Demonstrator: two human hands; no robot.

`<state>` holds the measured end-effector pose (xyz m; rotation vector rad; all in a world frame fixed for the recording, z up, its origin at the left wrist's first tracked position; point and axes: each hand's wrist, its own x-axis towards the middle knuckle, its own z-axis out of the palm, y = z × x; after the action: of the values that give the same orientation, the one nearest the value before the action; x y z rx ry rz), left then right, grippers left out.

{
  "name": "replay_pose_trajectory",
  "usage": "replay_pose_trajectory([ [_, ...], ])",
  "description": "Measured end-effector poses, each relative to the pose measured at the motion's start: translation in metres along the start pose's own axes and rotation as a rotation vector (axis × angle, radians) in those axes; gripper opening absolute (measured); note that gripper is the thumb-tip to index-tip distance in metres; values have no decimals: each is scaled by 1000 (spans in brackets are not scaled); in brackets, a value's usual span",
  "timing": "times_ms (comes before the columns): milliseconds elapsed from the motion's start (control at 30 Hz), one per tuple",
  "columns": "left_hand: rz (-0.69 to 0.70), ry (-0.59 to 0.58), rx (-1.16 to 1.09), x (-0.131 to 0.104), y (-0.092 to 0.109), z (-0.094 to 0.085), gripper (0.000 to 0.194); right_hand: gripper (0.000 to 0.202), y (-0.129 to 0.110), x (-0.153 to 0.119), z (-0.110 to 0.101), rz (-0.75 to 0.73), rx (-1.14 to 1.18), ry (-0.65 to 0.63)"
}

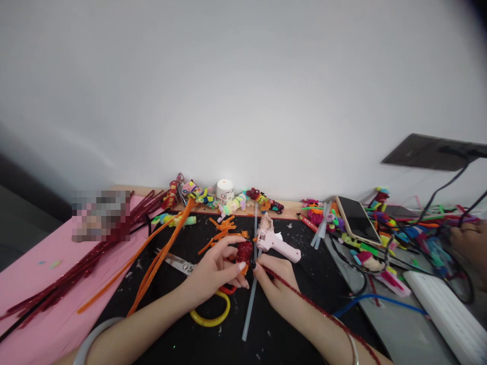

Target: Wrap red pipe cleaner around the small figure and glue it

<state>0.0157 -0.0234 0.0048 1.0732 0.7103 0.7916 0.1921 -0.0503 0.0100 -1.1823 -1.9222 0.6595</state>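
Note:
Near the centre of the head view, my left hand (pixel 219 268) is closed round a small red glittery piece (pixel 244 252) with orange bits on it. My right hand (pixel 274 280) touches its right side and pinches a long red tinsel stem (pixel 304 298), which trails back along my right forearm. Just beyond my right hand lies a pale pink glue gun (pixel 279 244). A translucent glue stick (pixel 249 309) lies on the black mat between my hands. Scissors with a yellow and red handle (pixel 210 324) lie partly under my left hand.
Red stems (pixel 95 256) and orange stems (pixel 160 258) lie at the left. Short orange pieces (pixel 222 230), a white cup (pixel 224 191) and small colourful figures are behind. At the right are a phone (pixel 357 220), cables, a white power strip (pixel 445 309) and another person's hand (pixel 470 243).

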Motion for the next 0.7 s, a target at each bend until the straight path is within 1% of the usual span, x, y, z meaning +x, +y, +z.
replay_pose_trajectory([
  [133, 55, 46, 55, -1, 2, 2, 40, 30, -1, 0, -2, -83, -53, -34],
  [233, 76, 91, 88, -2, 1, 2, 38, 29, -2, -1, -1, -177, -198, -66],
  [333, 132, 124, 233, -4, -3, 2, 35, 25, -3, -3, 2, -312, -381, -55],
  [400, 169, 142, 352, -5, -4, 2, 35, 23, -3, -4, 3, -370, -446, -55],
  [467, 180, 147, 382, -5, -3, 2, 35, 20, -3, -4, 2, -356, -462, -81],
  [567, 160, 147, 282, -2, 1, -1, 36, 13, 0, -1, -3, -257, -450, -117],
  [600, 150, 150, 239, 0, 2, -2, 38, 12, 2, 1, -5, -220, -445, -113],
  [700, 131, 147, 114, 4, 5, -8, 44, 15, 9, 6, -13, -139, -439, -28],
])
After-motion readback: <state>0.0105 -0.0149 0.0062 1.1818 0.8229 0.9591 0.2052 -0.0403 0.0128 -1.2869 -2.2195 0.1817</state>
